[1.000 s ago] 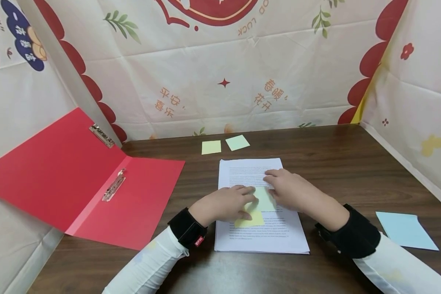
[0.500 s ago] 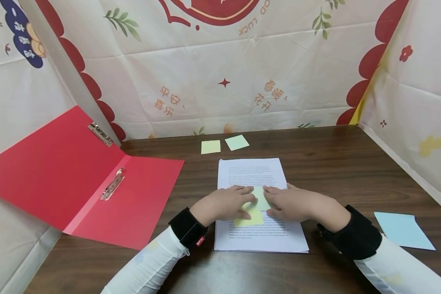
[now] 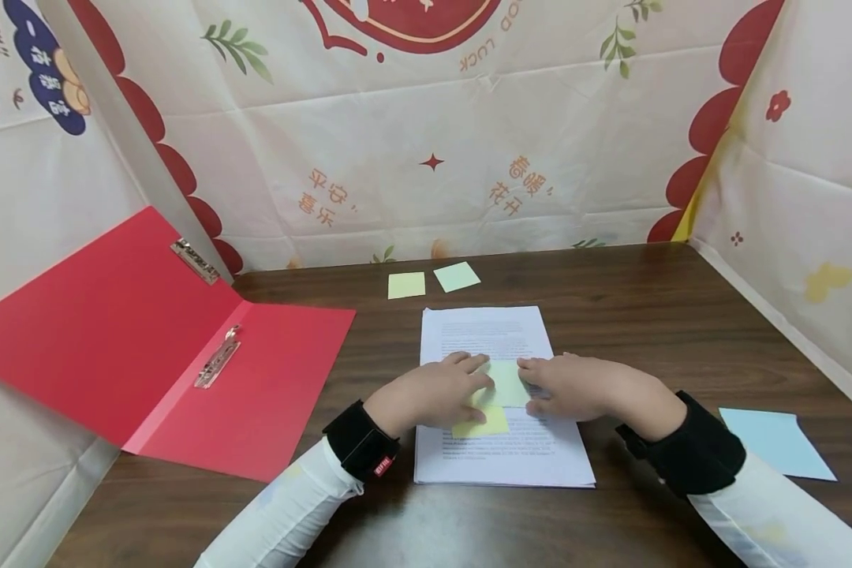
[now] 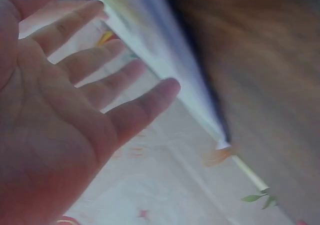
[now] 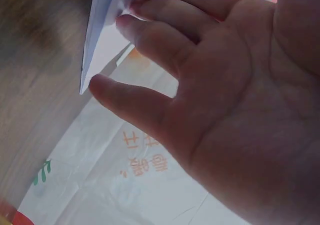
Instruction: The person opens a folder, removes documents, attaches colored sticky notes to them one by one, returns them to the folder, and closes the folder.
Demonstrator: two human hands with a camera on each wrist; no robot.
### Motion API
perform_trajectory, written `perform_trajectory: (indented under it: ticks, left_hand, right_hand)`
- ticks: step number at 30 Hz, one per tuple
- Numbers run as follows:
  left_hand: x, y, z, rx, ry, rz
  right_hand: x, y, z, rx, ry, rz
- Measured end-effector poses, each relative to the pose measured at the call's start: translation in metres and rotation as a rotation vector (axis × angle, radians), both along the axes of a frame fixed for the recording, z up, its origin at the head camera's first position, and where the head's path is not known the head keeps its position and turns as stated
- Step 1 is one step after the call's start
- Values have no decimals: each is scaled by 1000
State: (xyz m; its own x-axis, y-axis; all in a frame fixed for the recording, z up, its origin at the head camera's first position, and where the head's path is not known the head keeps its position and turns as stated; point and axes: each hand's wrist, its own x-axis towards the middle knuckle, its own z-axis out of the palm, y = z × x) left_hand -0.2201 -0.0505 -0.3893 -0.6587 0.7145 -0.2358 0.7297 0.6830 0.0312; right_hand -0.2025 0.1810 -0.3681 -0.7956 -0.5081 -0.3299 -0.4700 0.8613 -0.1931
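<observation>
Since 1 second ago, the right hand (image 3: 571,386) has slid down the printed sheet from near its upper middle to the right edge of the pale green sticky note (image 3: 508,383), while the left hand (image 3: 433,392) has stayed where it was.

At the far left, an open red plastic clip folder (image 3: 149,347) lies with 1 flap on the dark brown wooden table (image 3: 646,315) and the other propped up against the printed fabric backdrop (image 3: 426,142); 2 metal clips (image 3: 216,359) show on its inner faces. Next comes the left hand, fingers straight and flat, resting on the stack of white printed paper (image 3: 500,454) and touching both the pale green sticky note and a yellow sticky note (image 3: 481,424) just below it. The pale green note sits on the middle of the stack, between the 2 hands. The right hand lies relaxed and flat too, fingertips pressing the note's right side; neither hand grips anything. In both wrist views the fingers are spread and straight beside the paper's edge.

Behind the stack, near the backdrop, lie 2 more small notes: a yellow-green square (image 3: 406,285) and a mint-green square (image 3: 457,276). At the far right, a light blue sheet of paper (image 3: 777,454) lies on the table, well apart from the stack.
</observation>
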Motion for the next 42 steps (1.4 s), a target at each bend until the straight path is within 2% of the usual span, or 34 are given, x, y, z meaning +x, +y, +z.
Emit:
perform_trajectory:
  ticks: [2, 6, 10, 12, 15, 19, 21, 24, 26, 29, 32, 34, 37, 39, 42]
  left_hand:
    - [10, 4, 2, -15, 31, -16]
    - [39, 15, 7, -18, 65, -82]
    - [60, 23, 8, -5, 79, -147]
    - [63, 25, 7, -3, 77, -160]
    - [61, 26, 7, 4, 40, -182]
    - [54, 23, 11, 75, -88, -185]
    - [49, 18, 19, 144, -145, -149]
    - [37, 4, 37, 318, -187, -47]
    - [25, -13, 53, 477, -184, 57]
    - [-1, -49, 75, 749, -204, 278]
    - [-32, -93, 87, 1005, -244, 538]
    - [-52, -122, 86, 1139, -273, 693]
    - [-77, -160, 74, 1284, -299, 895]
    - [-89, -178, 63, 1361, -329, 975]
    - [-101, -191, 46, 1430, -380, 1007]
  right_hand:
    - [0, 3, 2, -23, 66, 22]
    - [0, 11, 13, -79, 180, 24]
    - [0, 19, 25, -94, 186, -17]
    - [-1, 23, 29, -96, 170, -34]
    - [-2, 28, 33, -105, 148, -48]
    - [-2, 33, 37, -114, 126, -69]
    - [-2, 37, 39, -116, 127, -88]
    - [-2, 43, 43, -120, 143, -123]
    - [-2, 47, 45, -112, 156, -149]
    - [-3, 49, 47, -87, 157, -180]
    - [-3, 46, 46, -56, 134, -183]
    - [-3, 42, 44, -44, 102, -173]
    - [-3, 36, 42, -28, 51, -157]
    - [-3, 33, 39, -17, 26, -155]
    - [-2, 30, 36, -5, 11, -154]
